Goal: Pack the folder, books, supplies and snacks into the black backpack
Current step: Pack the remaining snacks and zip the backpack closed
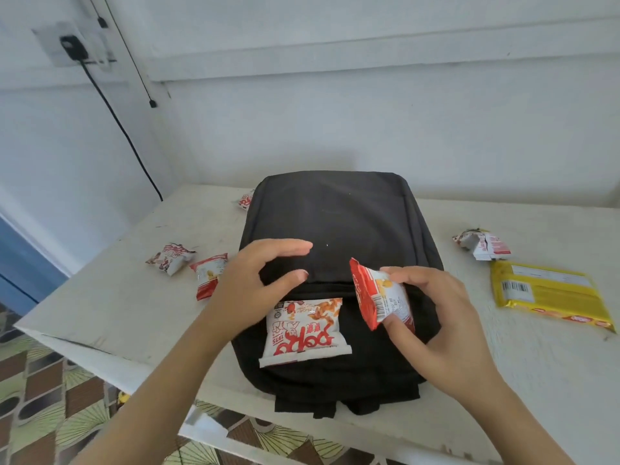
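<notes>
presently we find the black backpack (335, 223) lying flat at the middle of the white table (117, 297), its strap end at six o'clock, nearest us. the right hand (432, 313), at four o'clock on the bag, pinches a red snack packet (379, 297) between thumb and fingers, and the packet is tilted just above the front panel. a white snack packet (305, 330) lies at six o'clock on the bag, its far edge at the zipper line of the front pocket. the left hand (255, 280) rests on the bag at eight o'clock with fingers and thumb curved apart. we cannot tell whether it grips the fabric. on the table at nine o'clock of the bag lie two loose packets (171, 258), close together. a further packet (245, 200) shows at eleven o'clock, partly hidden behind the bag. at three o'clock lie crumpled packets (483, 245), and just nearer us a yellow package (550, 297), well apart from the bag.
</notes>
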A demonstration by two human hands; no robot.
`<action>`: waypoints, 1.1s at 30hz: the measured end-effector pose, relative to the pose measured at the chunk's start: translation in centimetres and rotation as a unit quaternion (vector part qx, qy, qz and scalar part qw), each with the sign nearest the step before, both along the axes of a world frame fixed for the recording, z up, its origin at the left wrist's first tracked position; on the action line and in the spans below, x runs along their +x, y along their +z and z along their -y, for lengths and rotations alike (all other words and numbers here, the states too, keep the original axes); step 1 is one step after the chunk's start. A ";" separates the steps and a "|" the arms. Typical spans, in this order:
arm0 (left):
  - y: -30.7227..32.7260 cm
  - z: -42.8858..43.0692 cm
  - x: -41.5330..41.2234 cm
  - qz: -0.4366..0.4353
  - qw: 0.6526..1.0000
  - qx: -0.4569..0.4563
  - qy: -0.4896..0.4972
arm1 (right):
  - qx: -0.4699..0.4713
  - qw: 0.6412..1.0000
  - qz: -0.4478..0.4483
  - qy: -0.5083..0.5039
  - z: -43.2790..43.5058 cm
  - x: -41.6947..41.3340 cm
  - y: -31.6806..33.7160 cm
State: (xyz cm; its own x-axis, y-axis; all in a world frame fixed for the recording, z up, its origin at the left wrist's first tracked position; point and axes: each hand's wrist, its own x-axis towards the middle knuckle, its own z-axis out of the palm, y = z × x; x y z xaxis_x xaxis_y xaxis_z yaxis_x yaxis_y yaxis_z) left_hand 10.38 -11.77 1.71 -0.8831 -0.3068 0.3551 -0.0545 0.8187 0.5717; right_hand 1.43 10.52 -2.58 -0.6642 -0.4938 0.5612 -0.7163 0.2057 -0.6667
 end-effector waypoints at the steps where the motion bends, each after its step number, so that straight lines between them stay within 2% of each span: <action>1: 0.4 0.3 -0.7 0.036 0.999 -0.011 -0.028 | 0.001 1.000 0.001 0.000 0.0 0.0 0.1; 4: 1.0 0.7 -2.2 0.133 0.985 -0.039 -0.107 | -0.004 1.000 0.013 -0.005 0.0 0.1 0.4; 7: 1.0 1.2 -3.1 0.149 0.977 -0.059 -0.143 | -0.016 0.999 0.027 -0.017 -0.2 -0.1 0.5; 12: 0.6 1.6 -3.6 0.111 0.980 -0.092 -0.137 | -0.017 0.999 0.021 -0.047 -0.2 -0.1 0.4; 14: 0.5 1.6 -3.6 0.066 0.984 -0.100 -0.133 | -0.009 0.998 0.016 -0.054 -0.1 0.0 0.6; 18: 1.4 2.3 -4.2 -0.006 0.988 -0.055 -0.143 | 0.028 0.998 -0.001 -0.058 0.4 0.3 0.9; 23: 3.3 2.8 -5.0 -0.059 0.986 -0.009 -0.157 | 0.129 0.985 -0.111 -0.012 1.5 0.4 1.8; 26: 3.8 2.9 -5.4 -0.080 0.984 0.005 -0.159 | 0.153 0.977 -0.149 -0.005 2.5 -0.3 2.2; 33: 3.8 2.9 -5.7 -0.140 0.975 0.036 -0.171 | 0.114 0.968 -0.173 -0.143 5.0 -0.9 2.3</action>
